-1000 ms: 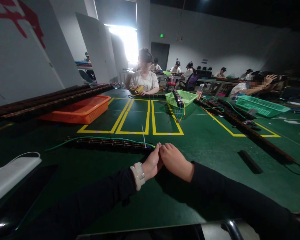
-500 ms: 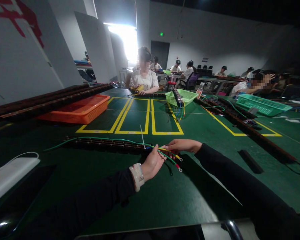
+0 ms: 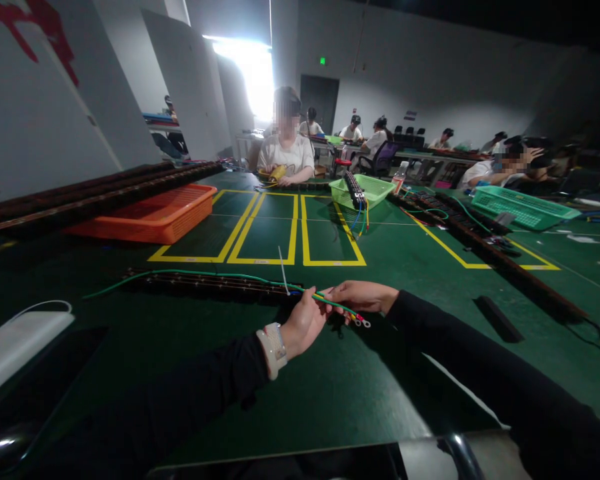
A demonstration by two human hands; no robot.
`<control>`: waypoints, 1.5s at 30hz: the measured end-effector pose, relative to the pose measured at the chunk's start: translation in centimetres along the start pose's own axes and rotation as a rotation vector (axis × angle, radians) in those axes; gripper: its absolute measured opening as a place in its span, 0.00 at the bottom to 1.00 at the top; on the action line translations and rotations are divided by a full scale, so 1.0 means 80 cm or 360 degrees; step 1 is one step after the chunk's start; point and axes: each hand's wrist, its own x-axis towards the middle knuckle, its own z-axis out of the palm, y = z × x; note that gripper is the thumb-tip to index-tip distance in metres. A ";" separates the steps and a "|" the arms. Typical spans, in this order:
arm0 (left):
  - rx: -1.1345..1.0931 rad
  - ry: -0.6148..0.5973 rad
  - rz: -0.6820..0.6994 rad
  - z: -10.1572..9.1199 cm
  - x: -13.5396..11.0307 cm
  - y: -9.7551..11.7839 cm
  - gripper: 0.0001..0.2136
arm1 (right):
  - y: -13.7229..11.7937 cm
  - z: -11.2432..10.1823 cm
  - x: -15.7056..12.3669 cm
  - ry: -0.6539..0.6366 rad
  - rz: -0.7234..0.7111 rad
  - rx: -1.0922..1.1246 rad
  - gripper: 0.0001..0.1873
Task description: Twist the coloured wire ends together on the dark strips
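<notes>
A long dark strip (image 3: 210, 285) lies on the green table in front of me, with a green wire (image 3: 180, 272) running along its top. At its right end a white cable tie (image 3: 283, 272) sticks up. My left hand (image 3: 306, 324) is closed around the wires there. My right hand (image 3: 364, 295), beside it, has its fingers closed on the same green and yellow wires farther along. The wires' ring terminals (image 3: 363, 321) poke out below my right fingers, close together. My fingers partly hide the wires.
An orange basket (image 3: 180, 223) stands at the left under long dark strips (image 3: 105, 193). Green baskets (image 3: 380, 190) stand farther back. A short black piece (image 3: 497, 319) and another long strip (image 3: 540, 283) lie at the right. A person (image 3: 286, 150) sits opposite.
The green wire's end has swung up beside the yellow one, so the ring terminals now sit together. My right hand has shifted slightly left and closer to my left hand.
</notes>
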 end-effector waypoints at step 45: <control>-0.0001 0.0105 -0.0076 -0.005 0.003 -0.003 0.13 | 0.035 0.074 -0.079 0.0764 -0.1345 -0.3444 0.11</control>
